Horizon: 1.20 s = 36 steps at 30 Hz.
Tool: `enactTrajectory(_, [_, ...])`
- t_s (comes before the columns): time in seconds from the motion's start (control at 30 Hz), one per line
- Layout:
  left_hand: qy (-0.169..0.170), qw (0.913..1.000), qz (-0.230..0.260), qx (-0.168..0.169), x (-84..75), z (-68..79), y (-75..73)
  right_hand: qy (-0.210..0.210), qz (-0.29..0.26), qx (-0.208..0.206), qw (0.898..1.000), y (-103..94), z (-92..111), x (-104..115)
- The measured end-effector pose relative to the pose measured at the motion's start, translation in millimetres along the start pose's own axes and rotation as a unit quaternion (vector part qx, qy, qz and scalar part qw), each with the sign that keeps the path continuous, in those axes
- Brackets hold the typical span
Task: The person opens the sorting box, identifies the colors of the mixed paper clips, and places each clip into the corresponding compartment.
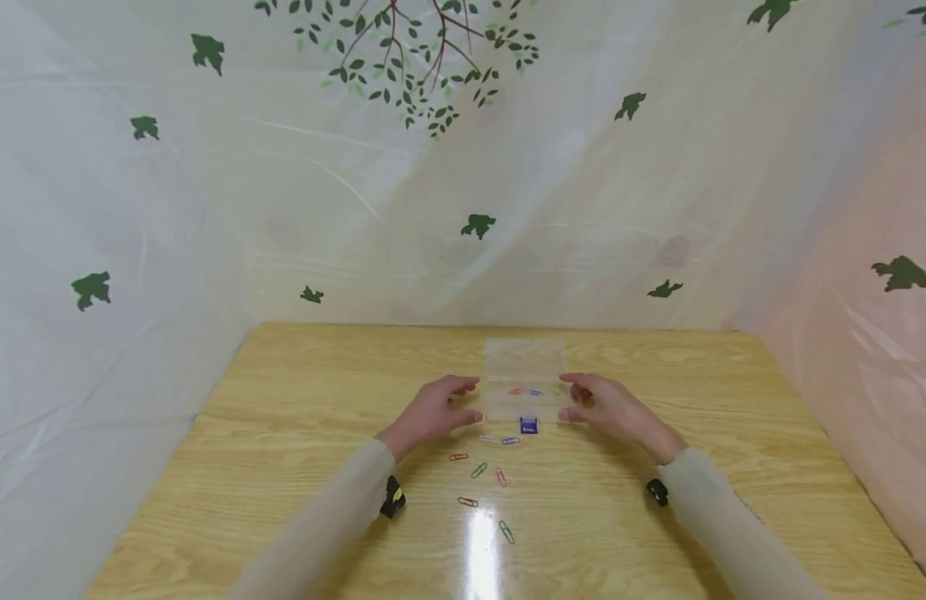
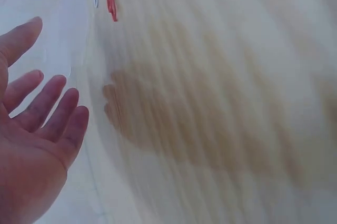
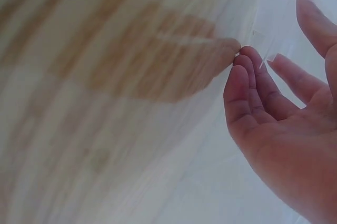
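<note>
A clear plastic box (image 1: 524, 360) stands on the table with its lid raised at the back. Pink (image 1: 516, 391) and blue paper clips (image 1: 536, 392) show inside it, and a small blue piece (image 1: 528, 426) with white marks is at its front. My left hand (image 1: 436, 408) is at the box's left side, thumb and fingers spread apart with nothing between them. On the opposite side is my right hand (image 1: 616, 406), its thumb near the front corner and its index finger near the back. In the right wrist view the fingers (image 3: 238, 84) are loosely bent beside the clear plastic.
Several loose paper clips lie in front of the box, among them a blue one (image 1: 511, 441), a pink one (image 1: 501, 477), a dark red one (image 1: 468, 502) and a green one (image 1: 506, 532). Behind the wooden table (image 1: 320, 358) hangs a pale leaf-patterned sheet (image 1: 402, 192).
</note>
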<state>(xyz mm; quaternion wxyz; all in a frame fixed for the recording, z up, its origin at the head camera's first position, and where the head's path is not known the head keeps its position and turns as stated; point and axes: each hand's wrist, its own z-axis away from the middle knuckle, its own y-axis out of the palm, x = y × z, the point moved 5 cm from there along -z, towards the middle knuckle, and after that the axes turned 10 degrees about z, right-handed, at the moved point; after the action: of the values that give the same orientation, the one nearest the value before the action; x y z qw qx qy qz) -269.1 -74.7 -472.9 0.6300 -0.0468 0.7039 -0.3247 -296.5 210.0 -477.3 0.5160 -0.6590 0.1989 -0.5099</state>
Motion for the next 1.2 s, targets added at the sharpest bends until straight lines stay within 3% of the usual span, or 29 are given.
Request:
enactTrajectory(0.17, [0.025,0.9996,-0.002,-0.013,-2.1,14.4,-5.5,-0.003,0.000,-0.001,1.000,0.4,0.3,0.0])
enactTrajectory(0.4, [0.066,0.9977,-0.014,-0.004,-7.4,32.6,-6.9,-0.009,-0.001,-0.002,1.000,-0.3,0.8,0.8])
enactTrajectory(0.7, [0.073,0.9965,-0.032,0.022,-7.8,49.1,-4.9,-0.005,-0.012,0.000,1.000,-1.5,1.7,3.2])
enactTrajectory(1.2, [0.068,0.9905,-0.107,0.053,5.7,50.2,4.6,-0.010,-0.018,0.001,1.000,-1.7,0.6,0.0])
